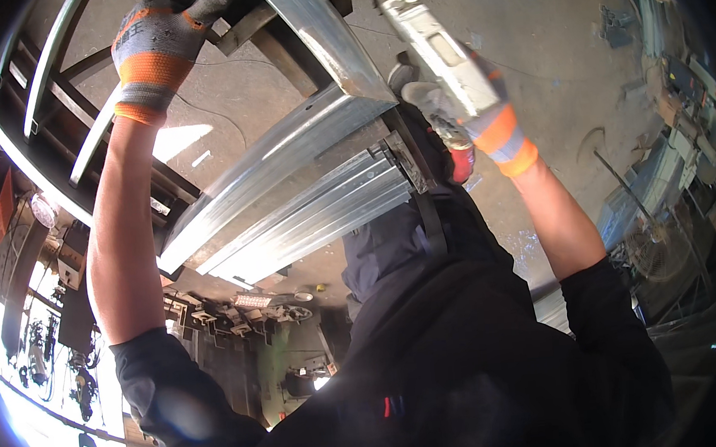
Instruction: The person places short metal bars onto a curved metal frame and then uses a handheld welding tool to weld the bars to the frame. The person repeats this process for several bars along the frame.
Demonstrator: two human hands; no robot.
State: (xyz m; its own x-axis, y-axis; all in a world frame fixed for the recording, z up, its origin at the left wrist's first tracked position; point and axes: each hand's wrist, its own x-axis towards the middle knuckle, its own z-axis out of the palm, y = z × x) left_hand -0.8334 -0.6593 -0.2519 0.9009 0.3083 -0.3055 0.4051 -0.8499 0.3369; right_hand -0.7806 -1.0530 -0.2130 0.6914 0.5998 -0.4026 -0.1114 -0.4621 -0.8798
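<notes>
My left hand (pixel 159 50), in a grey and orange glove, is closed at the upper edge on part of a steel frame; its fingertips are partly hidden. Beside it, a shiny galvanized steel profile (pixel 311 27) meets another long profile (pixel 277 138) at a corner. In my right hand (pixel 483 119), gloved alike, is a pale, long-bodied hand tool (pixel 441 47) with a slot in its side and a narrow front end. The tool is held right of the corner, apart from the steel; its exact kind I cannot make out.
Several ribbed metal strips (pixel 316 214) lie close in front of me. Curved metal bars (pixel 52 62) stand at the far left. A fan (pixel 657 251) and metal stock (pixel 660 152) are on the right. A thin cable (pixel 217 109) crosses the concrete floor.
</notes>
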